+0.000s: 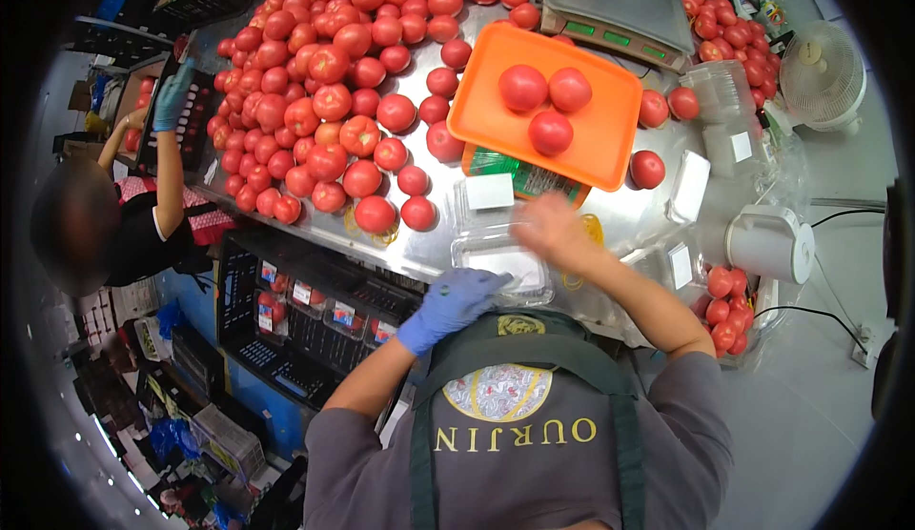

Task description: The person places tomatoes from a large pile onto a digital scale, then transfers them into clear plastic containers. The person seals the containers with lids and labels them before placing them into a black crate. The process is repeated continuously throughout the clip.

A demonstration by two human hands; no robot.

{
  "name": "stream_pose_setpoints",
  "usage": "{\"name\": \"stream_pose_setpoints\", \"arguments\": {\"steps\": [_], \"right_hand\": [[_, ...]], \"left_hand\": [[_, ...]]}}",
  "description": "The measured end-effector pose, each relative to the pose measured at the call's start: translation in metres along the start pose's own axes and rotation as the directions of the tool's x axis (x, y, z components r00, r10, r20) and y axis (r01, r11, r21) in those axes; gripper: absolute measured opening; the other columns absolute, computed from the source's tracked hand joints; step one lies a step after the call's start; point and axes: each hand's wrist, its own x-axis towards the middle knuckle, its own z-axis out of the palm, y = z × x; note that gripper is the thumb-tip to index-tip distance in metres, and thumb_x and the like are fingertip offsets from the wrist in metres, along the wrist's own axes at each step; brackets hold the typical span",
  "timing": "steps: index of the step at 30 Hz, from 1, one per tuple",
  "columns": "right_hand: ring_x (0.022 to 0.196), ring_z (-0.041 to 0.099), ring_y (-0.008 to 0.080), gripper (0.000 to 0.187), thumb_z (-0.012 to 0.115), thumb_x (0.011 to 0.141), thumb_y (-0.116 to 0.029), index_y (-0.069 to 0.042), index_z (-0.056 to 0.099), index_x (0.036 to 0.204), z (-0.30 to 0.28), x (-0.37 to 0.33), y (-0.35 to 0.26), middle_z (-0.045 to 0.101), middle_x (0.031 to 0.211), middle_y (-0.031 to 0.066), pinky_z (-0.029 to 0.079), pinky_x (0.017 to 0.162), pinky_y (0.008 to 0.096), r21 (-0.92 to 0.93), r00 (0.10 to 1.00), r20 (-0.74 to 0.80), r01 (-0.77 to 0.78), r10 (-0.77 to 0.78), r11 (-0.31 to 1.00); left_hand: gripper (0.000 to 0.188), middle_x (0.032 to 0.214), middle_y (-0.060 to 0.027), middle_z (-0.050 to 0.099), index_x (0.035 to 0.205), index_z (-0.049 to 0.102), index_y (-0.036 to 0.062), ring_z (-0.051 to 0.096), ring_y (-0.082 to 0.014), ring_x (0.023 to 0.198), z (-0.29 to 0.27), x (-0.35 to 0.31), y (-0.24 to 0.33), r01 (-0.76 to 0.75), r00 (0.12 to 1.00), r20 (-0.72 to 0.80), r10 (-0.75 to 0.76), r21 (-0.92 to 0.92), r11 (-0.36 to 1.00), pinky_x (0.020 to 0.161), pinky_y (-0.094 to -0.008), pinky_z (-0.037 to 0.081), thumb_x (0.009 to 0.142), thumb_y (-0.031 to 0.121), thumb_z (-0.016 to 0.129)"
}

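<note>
At near left, a black slatted plastic crate holds at least four clear packs of red tomatoes. The left hand, in a blue-violet glove, reaches in from the left, its fingers together over the near part of a clear plastic rectangular box. Whether its grip pinches the rim, I cannot tell.

That one box sits at the near edge of the shiny metal counter, its long axis running left to right, a single flat white rectangle inside. A clear plastic piece bearing another white rectangle adjoins its far side. The bare right hand is over the box's far right part, blurred, fingers bent; its grip's state cannot be told. Just right of it lie thin yellow rubber bands.

Farther off, one orange rectangular plastic tray slants, its long axis running from far left to nearer right, carrying three round red tomatoes. Three loose ones lie right of it. Left, a large heap of tomatoes defies counting. Farthest stands one metal-topped scale, three green displays facing near.
</note>
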Motion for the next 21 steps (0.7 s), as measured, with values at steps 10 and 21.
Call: {"name": "stream_pose_setpoints", "arguments": {"steps": [10,21], "right_hand": [[0.111,0.054,0.0383,0.065,0.074,0.071,-0.012,-0.012,0.047,0.13,-0.028,0.033,0.183,0.05,0.128,0.0178,0.048,0.092,0.0412,0.112,0.804,-0.031,-0.587,0.594,0.802],[0.082,0.061,0.0236,0.056,0.057,0.087,-0.047,-0.003,0.05,0.12,-0.063,0.007,0.098,0.061,0.104,0.014,0.05,0.068,0.0323,0.9,0.611,0.293,0.084,0.735,-0.428]], "left_hand": [[0.08,0.139,-0.0188,0.043,0.143,0.039,0.0191,0.045,-0.0349,0.125,-0.132,0.209,-0.05,0.058,0.9,-0.427,-0.092,-0.091,0.994,0.098,-0.0408,0.045,0.072,0.001,0.07],[0.079,0.136,-0.0216,0.044,0.139,0.044,0.0249,0.051,-0.0391,0.118,-0.111,0.247,-0.078,0.114,0.941,-0.316,-0.121,-0.043,0.993,0.095,-0.0421,0.048,0.067,0.003,0.07]]}}
